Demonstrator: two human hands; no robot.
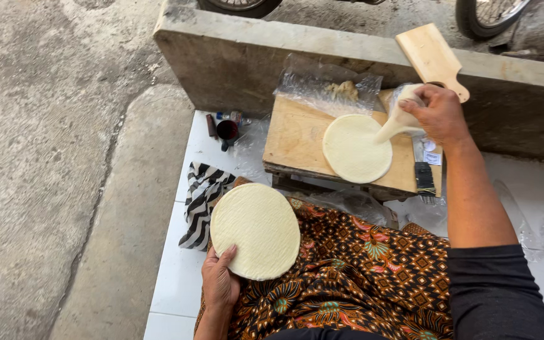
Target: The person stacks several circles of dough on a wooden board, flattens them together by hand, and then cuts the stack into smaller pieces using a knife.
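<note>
Held at the lower edge by the left hand (220,281): a stack of round flatbread sheets (255,230), pale cream, thin, slightly dimpled, tilted face-up over the patterned lap. Lay flat on the wooden board (291,141): a second round sheet (355,148), same pale colour, near the board's right half, its right rim just under the dough. Gripped in the right hand (439,113): a pale lump of dough (399,119), stretched downward to a narrow tip that touched the flat sheet's right edge. Rested behind that hand, on the concrete ledge: a wooden paddle (432,58).
</note>
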